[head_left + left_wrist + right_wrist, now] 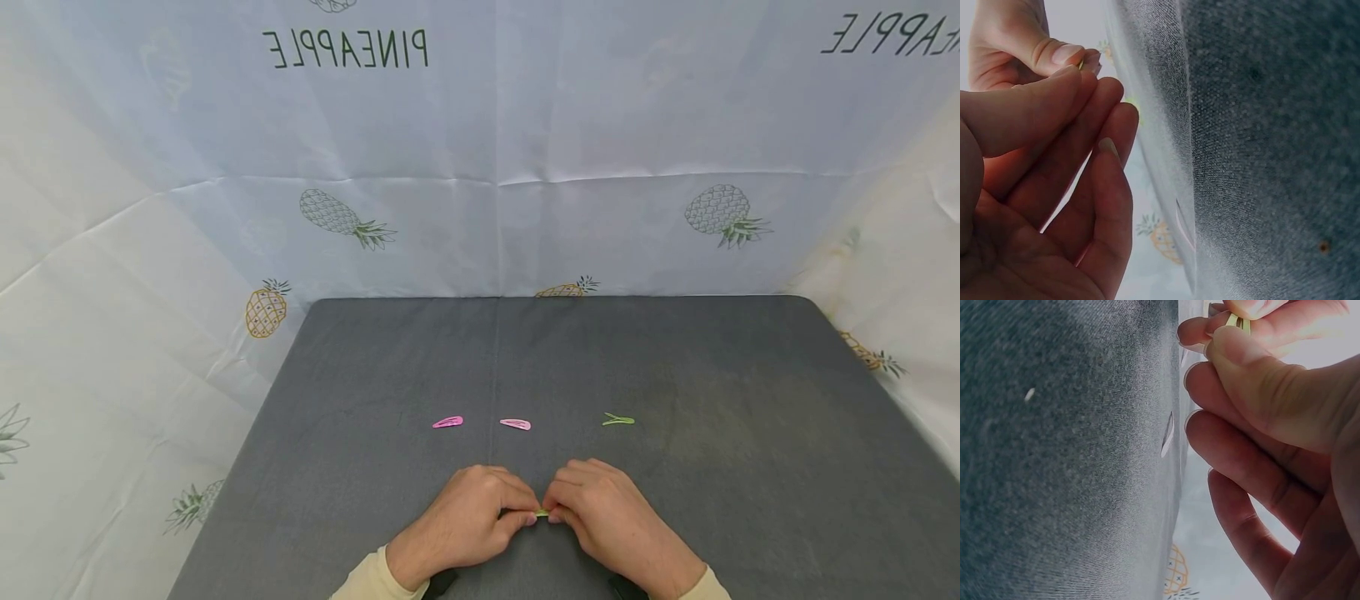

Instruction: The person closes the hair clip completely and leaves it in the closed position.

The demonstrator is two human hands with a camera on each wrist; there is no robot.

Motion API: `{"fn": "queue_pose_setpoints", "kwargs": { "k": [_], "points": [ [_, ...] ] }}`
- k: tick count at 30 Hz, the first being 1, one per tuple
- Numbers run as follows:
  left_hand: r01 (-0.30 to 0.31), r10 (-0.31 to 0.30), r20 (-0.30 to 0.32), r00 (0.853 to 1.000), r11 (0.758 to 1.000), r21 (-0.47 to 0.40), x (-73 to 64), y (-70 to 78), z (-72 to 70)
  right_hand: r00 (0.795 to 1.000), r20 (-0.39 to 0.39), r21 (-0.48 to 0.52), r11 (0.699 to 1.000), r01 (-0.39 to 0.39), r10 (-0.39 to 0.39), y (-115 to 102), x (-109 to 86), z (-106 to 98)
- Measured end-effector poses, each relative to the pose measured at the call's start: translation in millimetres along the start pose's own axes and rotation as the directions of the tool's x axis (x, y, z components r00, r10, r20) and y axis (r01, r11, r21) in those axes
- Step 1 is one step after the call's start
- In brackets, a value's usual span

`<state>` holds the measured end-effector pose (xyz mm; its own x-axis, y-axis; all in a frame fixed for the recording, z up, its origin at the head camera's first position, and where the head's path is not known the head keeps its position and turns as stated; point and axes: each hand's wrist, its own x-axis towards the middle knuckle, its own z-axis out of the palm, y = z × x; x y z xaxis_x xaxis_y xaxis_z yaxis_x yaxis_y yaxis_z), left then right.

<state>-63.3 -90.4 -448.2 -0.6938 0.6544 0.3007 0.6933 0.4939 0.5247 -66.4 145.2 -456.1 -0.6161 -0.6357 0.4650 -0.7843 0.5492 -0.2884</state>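
Note:
Between my two hands, low in the head view, is a small yellow-green snap hair clip (542,513). My left hand (472,515) pinches one end of it between thumb and index finger, and my right hand (603,512) pinches the other. Most of the clip (1245,325) is hidden by the fingertips. Farther back on the table lie a bright pink hair clip (448,422), a pale pink hair clip (516,425) and a green hair clip (622,421). The green one is sprung apart at its left end.
A dark grey cloth (375,358) covers the table, with a crease running front to back. A pale curtain (600,108) printed with pineapples hangs behind the table and along both sides.

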Motion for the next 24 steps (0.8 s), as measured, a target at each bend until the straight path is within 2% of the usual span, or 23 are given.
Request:
{"fn": "queue_pose_setpoints", "kwargs": {
  "k": [15, 24],
  "points": [
    [-0.004, 0.004, 0.0, 1.0, 1.0, -0.019, 0.5, 0.3, 0.1, 1.0, -0.007, 0.02, 1.0, 0.011, -0.011, -0.1, -0.4, 0.3],
    [0.05, -0.05, -0.026, 0.998, 0.999, -0.003, 0.1, -1.1, 0.8, 0.996, 0.054, 0.053, 0.996, -0.067, 0.064, -0.5, 0.6, -2.6]
  ]
}}
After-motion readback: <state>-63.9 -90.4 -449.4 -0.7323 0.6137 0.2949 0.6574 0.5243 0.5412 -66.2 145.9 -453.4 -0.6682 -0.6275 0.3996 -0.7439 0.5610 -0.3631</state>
